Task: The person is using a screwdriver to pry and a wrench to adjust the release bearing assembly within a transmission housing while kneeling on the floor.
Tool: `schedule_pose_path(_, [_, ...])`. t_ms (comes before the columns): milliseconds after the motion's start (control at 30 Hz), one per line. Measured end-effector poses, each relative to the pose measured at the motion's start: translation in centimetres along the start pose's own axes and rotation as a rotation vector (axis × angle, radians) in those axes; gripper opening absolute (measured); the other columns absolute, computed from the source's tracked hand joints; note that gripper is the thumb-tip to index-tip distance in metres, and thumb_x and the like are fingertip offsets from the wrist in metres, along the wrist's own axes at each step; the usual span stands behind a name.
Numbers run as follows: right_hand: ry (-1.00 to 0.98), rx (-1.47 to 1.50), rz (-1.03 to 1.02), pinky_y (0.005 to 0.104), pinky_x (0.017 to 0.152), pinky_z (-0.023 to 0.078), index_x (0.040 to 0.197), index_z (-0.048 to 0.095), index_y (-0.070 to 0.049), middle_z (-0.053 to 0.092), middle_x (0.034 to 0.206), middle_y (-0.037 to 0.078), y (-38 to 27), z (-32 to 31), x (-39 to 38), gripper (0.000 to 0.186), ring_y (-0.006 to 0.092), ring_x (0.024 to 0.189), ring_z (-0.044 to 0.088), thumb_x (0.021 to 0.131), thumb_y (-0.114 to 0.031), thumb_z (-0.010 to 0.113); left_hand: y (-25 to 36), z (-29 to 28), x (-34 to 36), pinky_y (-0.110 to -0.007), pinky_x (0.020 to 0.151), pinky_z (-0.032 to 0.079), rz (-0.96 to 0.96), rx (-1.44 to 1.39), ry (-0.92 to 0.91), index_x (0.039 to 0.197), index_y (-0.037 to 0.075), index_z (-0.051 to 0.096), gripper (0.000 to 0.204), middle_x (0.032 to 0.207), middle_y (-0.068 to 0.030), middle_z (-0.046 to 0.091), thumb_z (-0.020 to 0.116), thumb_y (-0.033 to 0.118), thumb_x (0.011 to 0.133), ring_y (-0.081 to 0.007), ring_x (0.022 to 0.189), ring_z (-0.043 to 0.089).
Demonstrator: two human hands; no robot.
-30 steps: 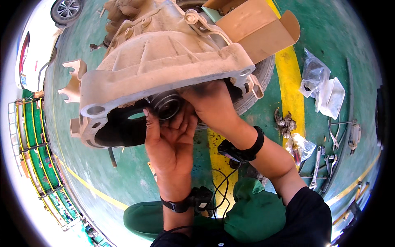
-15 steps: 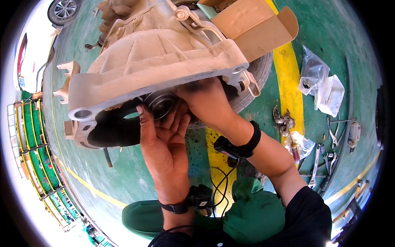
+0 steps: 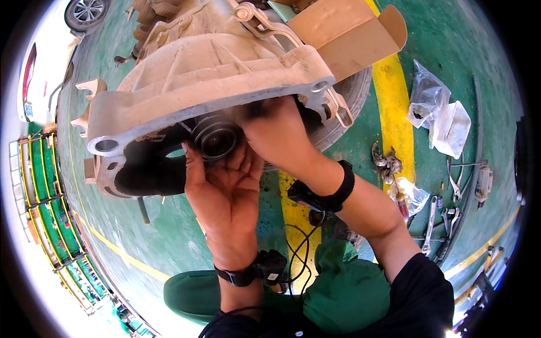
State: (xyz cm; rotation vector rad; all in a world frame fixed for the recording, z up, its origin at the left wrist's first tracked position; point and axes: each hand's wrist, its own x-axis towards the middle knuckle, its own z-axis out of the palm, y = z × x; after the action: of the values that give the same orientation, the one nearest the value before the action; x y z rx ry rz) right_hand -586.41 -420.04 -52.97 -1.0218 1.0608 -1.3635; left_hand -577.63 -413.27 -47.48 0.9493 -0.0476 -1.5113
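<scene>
A dusty cast-metal bell housing (image 3: 208,76) lies in front of me, its open mouth facing me. Inside sits a dark ring-shaped release bearing (image 3: 218,142) on the central shaft area. My left hand (image 3: 222,194), palm up, cups the bearing from below, thumb at its left side and fingers curled behind its lower right edge. Reaching into the mouth from the right, my right hand (image 3: 276,132) is beside the bearing; its fingers are in shadow behind the housing rim, so what they touch is hidden.
Beneath the housing lies a tyre (image 3: 360,93). An open cardboard box (image 3: 349,42) stands at the far right. On the green floor are plastic bags (image 3: 431,93), a dirty rag (image 3: 386,163), a screwdriver (image 3: 402,205) and several wrenches (image 3: 431,225). A white car stands far left.
The housing appears slightly higher and farther left in view. More of the bearing's front ring shows between my hands. Both hands stay at the housing mouth, the left shifted a little left.
</scene>
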Motion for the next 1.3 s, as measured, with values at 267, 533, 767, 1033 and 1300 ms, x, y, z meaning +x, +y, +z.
schedule_pose_path(267, [-0.05,-0.162,-0.007,0.0409,0.078,0.052,0.1,0.07,-0.004,0.07,0.093,0.019,-0.9,-0.3,0.1,0.023,0.0369,0.09,0.066,0.086,-0.02,0.064,-0.6,-0.8,0.4,-0.048,0.113,0.031,0.016,-0.081,-0.077,0.13,0.003,0.052,0.056,0.132,-0.0153,0.057,0.051,0.048,0.098,-0.0294,0.13,0.048])
schedule_pose_path(533, [-0.054,-0.056,-0.037,0.0393,0.082,0.052,0.096,0.072,-0.004,0.07,0.093,0.02,0.4,0.1,0.7,0.021,0.0353,0.092,0.067,0.085,-0.02,0.065,-0.6,-1.7,0.8,-0.05,0.114,0.029,0.024,-0.094,-0.121,0.129,0.001,0.052,0.058,0.131,-0.0169,0.057,0.052,0.049,0.096,-0.0319,0.13,0.047])
schedule_pose_path(767, [-0.09,-0.181,0.073,0.0366,0.081,0.052,0.095,0.072,-0.002,0.071,0.092,0.019,-0.4,-0.3,0.8,0.02,0.033,0.089,0.068,0.085,-0.018,0.066,-0.9,-2.4,1.4,-0.051,0.11,0.036,0.046,-0.053,-0.12,0.128,-0.001,0.053,0.061,0.126,-0.0196,0.059,0.047,0.052,0.098,-0.0328,0.123,0.053])
schedule_pose_path(1033, [-0.07,-0.067,0.167,0.0256,0.068,0.048,0.097,0.068,0.006,0.068,0.083,0.007,-1.4,-0.1,0.2,0.018,0.0106,0.074,0.058,0.088,-0.009,0.068,0.1,-2.1,1.1,-0.05,0.105,0.041,0.127,0.126,-0.115,0.126,-0.001,0.055,0.055,0.122,-0.0206,0.062,0.043,0.047,0.101,-0.0338,0.117,0.058])
schedule_pose_path(1300, [-0.068,-0.197,0.043,0.0259,0.067,0.047,0.095,0.068,0.005,0.068,0.081,0.006,-2.3,0.0,0.1,0.017,0.0095,0.073,0.056,0.088,-0.011,0.069,-0.2,-2.5,1.7,-0.053,0.107,0.038,-0.008,-0.15,-0.136,0.127,-0.001,0.053,0.057,0.124,-0.0192,0.06,0.049,0.048,0.098,-0.0369,0.119,0.056])
